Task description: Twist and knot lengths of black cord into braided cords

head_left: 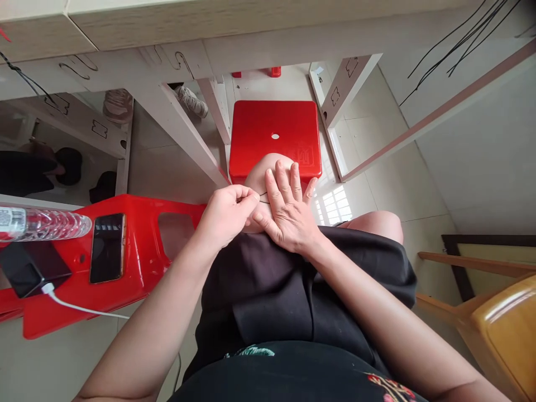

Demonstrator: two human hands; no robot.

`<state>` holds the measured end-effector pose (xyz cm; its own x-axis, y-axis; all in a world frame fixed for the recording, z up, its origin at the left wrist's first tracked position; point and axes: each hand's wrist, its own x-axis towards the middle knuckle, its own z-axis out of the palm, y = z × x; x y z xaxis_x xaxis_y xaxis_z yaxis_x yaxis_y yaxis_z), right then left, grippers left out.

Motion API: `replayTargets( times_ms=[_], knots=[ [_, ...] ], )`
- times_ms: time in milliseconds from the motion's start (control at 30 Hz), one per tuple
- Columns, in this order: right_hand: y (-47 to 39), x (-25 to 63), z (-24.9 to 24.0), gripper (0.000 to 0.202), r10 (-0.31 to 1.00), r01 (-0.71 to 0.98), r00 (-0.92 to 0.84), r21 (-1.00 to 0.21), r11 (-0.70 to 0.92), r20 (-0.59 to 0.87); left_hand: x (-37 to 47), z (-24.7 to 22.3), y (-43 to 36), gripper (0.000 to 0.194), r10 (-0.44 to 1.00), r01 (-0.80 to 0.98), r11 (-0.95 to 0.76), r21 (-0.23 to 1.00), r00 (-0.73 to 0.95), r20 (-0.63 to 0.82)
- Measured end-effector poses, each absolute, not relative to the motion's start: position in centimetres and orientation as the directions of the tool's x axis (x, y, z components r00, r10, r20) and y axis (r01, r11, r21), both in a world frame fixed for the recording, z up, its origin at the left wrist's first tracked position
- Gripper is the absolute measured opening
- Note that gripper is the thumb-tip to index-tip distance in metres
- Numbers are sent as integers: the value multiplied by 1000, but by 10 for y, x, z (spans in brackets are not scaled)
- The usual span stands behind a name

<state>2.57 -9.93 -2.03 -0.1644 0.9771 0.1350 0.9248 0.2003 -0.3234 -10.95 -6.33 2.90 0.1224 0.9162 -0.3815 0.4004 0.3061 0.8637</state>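
Left hand [226,215] has its grip pinched together on a thin dark thread [263,195]; at three o'clock, right hand [288,209] lies flat, fingers apart, on the knee [262,170].

Head camera looks steeply down — close over the lap.

Left fingers [247,196] pinched, right hand [288,215] flat
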Motion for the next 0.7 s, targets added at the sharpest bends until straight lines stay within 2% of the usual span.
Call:
replayTargets(
  times_ms=[267,467,700],
  knots=[
    [-92,26,-16,73,984,940,-130,-301,163,125,-107,29,-56,17,907,420,336,843,97,-410],
    [-84,26,-7,76,988,952,-125,-268,146,96,-105,30,-48,16,911,404,331,853,97,-400],
    [-77,26,-6,71,983,954,-107,-262,143,149,-105,34,-43,13,881,335,408,849,98,-463]
  ],
)
